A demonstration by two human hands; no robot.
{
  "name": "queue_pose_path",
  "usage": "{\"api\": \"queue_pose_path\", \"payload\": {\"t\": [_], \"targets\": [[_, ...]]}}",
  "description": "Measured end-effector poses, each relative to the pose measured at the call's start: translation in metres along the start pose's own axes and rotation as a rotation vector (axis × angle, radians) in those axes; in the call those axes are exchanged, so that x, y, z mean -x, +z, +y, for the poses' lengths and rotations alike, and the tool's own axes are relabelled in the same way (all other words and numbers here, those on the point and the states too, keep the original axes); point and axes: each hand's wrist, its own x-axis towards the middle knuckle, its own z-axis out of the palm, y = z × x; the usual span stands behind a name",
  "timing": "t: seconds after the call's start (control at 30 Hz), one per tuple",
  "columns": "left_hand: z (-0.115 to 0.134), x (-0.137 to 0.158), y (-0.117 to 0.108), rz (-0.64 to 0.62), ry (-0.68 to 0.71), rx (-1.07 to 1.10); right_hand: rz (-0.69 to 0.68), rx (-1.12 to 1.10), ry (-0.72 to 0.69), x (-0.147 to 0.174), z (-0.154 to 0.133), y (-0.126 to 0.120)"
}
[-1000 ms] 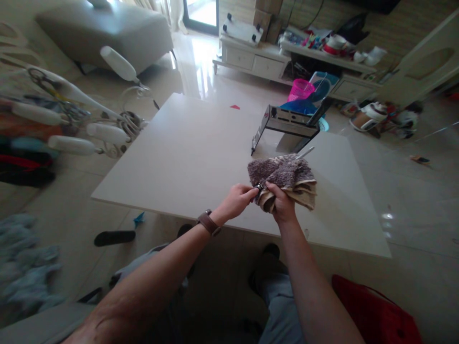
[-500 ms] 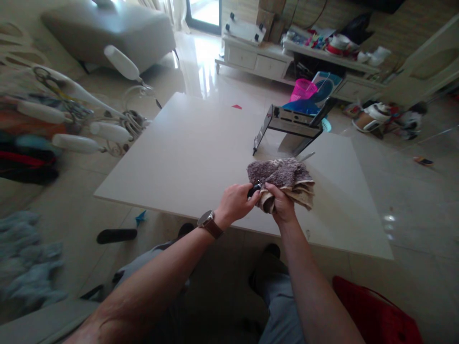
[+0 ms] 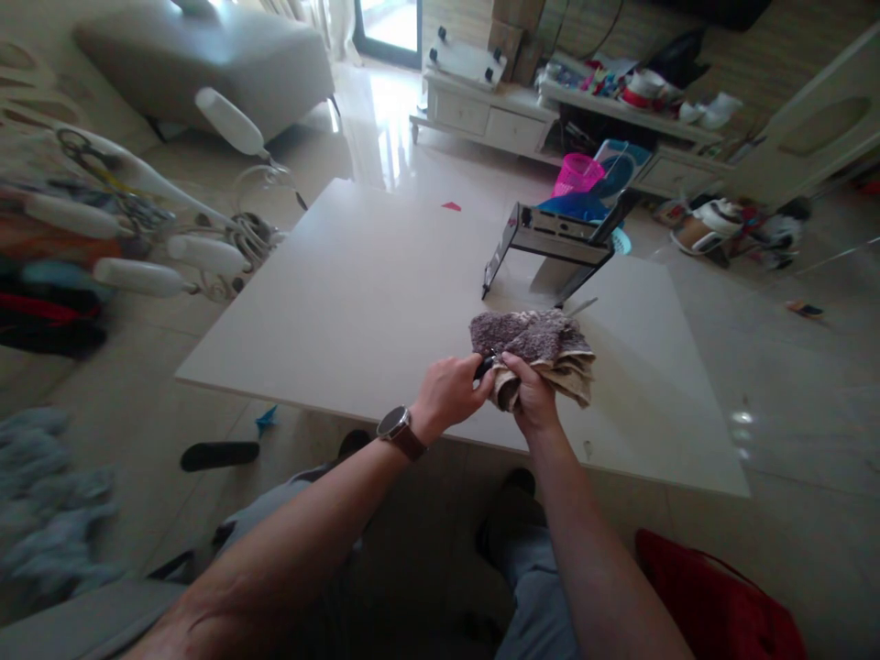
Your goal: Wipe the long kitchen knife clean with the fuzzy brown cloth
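Observation:
Near the table's front edge, my right hand [image 3: 536, 396] is closed on a folded towel [image 3: 533, 339], brown and fluffy on top with beige layers below. Its thumb lies on top of the cloth. My left hand [image 3: 446, 394], with a watch at the wrist, is closed round a short black handle [image 3: 484, 367] that has a small metal part. The handle's far end meets the towel beside my right thumb, and what lies beyond is hidden. A black-and-silver metal frame [image 3: 556, 240] stands on the white table [image 3: 330, 293] just behind the towel.
A thin pale rod [image 3: 583, 307] shows behind the towel. A red triangular piece [image 3: 451, 206] lies at the table's far edge. A chandelier [image 3: 230, 124] is at the left, a red bag [image 3: 715, 596] on the floor at the lower right, and a pink basket [image 3: 578, 174] beyond the table.
The view has shifted very slightly. Both hands keep their hold on the black handle and the towel, and the towel has tilted or shifted a little.

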Motion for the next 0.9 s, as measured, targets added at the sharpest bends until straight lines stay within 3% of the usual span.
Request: {"api": "queue_pose_path", "payload": {"t": [0.27, 0.4, 0.67, 0.9], "targets": [[0.001, -0.003, -0.003, -0.032, 0.026, 0.056, 0.173, -0.079, -0.157, -0.017, -0.016, -0.006], [-0.002, -0.002, -0.002, -0.064, 0.064, 0.065, 0.285, -0.173, -0.087, -0.027, -0.028, -0.019], [-0.005, -0.001, 0.001, -0.027, 0.059, 0.113, 0.07, -0.079, -0.003, -0.006, -0.007, -0.006], [-0.01, -0.004, -0.006, -0.053, 0.105, 0.262, 0.099, -0.139, -0.056, -0.014, -0.017, -0.009]]}}
